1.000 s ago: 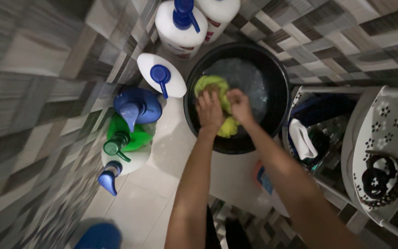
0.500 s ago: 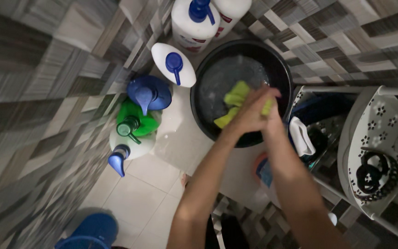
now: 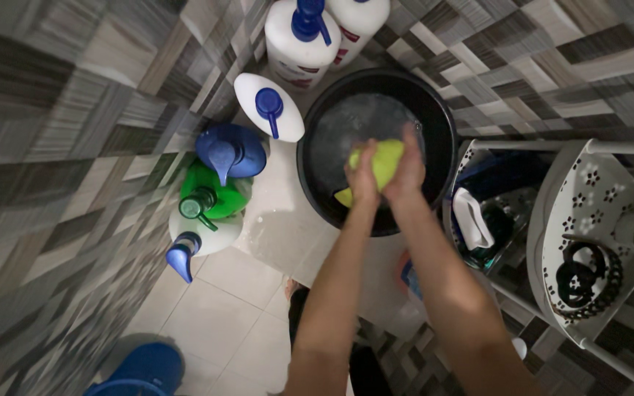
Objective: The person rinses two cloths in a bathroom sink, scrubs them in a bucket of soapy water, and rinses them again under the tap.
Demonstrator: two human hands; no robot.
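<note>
A black round basin [image 3: 434, 117] with soapy water stands on the floor by the tiled wall. Over it, both my hands press a yellow-green cloth [image 3: 383, 161] between them. My left hand [image 3: 362, 176] grips the cloth's left side and my right hand [image 3: 407, 167] grips its right side. A corner of the cloth hangs down below my left hand, just above the water.
Several pump bottles stand left of the basin: two white ones [image 3: 299, 40] at the back, a white one [image 3: 267, 106], a blue one [image 3: 227, 150], a green one [image 3: 210, 198]. A white metal rack [image 3: 588, 220] with items is at the right. A blue tub [image 3: 144, 370] sits bottom left.
The cloth was spread low in the basin under both hands; now it is lifted and bunched between them. My hands shifted right, then came back to the centre.
</note>
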